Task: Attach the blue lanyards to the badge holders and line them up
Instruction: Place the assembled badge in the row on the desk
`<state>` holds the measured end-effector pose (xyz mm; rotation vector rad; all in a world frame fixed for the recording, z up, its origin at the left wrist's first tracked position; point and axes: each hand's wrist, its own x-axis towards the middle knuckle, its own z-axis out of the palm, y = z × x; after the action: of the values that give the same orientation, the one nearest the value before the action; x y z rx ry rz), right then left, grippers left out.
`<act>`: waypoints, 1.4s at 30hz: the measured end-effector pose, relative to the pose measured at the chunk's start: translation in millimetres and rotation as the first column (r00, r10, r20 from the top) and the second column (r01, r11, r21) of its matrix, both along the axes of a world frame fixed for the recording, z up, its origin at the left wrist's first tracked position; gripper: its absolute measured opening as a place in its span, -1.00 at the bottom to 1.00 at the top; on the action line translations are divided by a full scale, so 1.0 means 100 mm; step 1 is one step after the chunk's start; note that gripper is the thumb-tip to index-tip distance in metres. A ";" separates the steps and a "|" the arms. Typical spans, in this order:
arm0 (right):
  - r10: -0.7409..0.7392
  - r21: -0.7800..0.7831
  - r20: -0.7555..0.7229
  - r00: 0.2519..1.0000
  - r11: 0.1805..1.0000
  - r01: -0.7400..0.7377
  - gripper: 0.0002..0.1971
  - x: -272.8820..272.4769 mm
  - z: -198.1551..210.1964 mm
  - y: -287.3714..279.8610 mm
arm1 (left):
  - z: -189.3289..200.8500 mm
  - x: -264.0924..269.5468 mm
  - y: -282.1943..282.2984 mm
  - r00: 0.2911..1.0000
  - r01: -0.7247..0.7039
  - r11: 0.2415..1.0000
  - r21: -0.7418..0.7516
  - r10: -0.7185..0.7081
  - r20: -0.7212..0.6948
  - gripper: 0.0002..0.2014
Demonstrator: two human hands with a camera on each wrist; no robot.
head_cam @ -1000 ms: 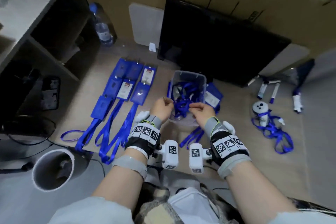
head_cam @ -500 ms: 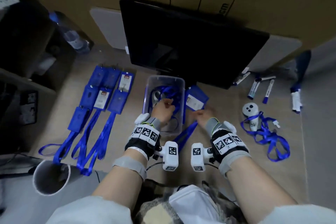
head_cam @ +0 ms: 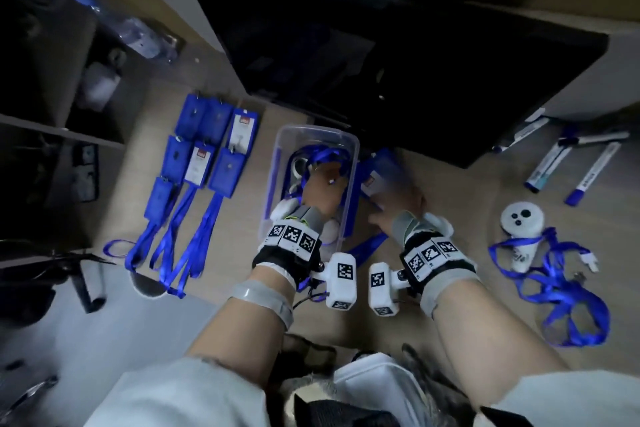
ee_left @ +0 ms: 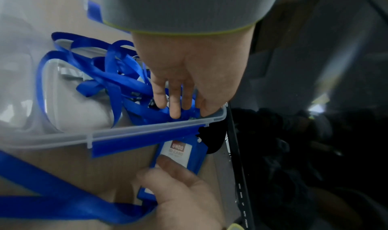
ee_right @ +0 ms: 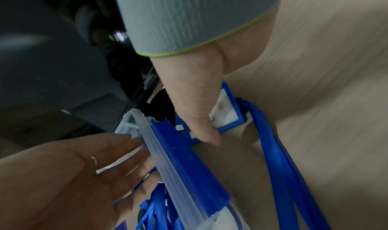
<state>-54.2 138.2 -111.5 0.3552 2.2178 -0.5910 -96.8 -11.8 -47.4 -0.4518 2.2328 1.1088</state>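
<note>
A clear plastic box (head_cam: 349, 149) holds a tangle of blue lanyards (head_cam: 322, 156). My left hand (head_cam: 323, 184) reaches into it, and its straight fingers (ee_left: 178, 100) touch the lanyards (ee_left: 109, 77) at the far corner. Just right of the box, my right hand (head_cam: 398, 208) pinches a blue badge holder (head_cam: 379, 177) with a white card, thumb (ee_left: 168, 162) on its face. A blue lanyard (ee_right: 273, 142) runs from that badge holder (ee_right: 226, 114) toward me. Several finished badge holders (head_cam: 207, 156) lie in rows at the left, lanyards (head_cam: 180, 246) trailing to the desk edge.
A dark monitor (head_cam: 381, 45) stands right behind the box. Markers (head_cam: 571, 163) lie at the far right. A white controller (head_cam: 521, 222) sits in a loose tangle of blue lanyard (head_cam: 568, 295). A water bottle (head_cam: 131, 31) and dark shelves are at the left.
My left hand has gone deeper into the box. My right hand has left the box and moved right onto the badge holder beside it. The head view has swung closer to the desk.
</note>
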 end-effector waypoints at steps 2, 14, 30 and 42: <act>-0.135 -0.026 -0.045 0.990 0.991 0.134 -0.59 0.05 0.01 0.02 | 0.02 -0.02 0.02 1.000 0.026 0.999 -0.031 -0.026 0.010 -0.49; -0.647 -0.432 -0.282 0.708 0.745 0.509 -0.62 0.26 0.79 0.28 | 0.33 0.20 0.30 0.991 0.003 0.997 0.080 0.008 -0.134 -0.16; -0.798 -0.751 -0.426 0.426 0.575 0.325 -0.75 0.96 1.81 -0.12 | 1.11 0.73 -0.05 0.885 0.296 0.923 0.245 -0.169 -0.433 -0.75; -0.724 -0.655 -0.559 0.404 0.685 0.319 -0.82 1.11 2.02 -0.63 | 1.38 0.84 -0.53 0.846 0.445 0.828 0.340 -0.266 -0.462 -0.77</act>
<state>56.6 74.9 90.3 0.6821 2.6392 -1.9592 -12.5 -64.5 91.0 0.4181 2.1641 1.5290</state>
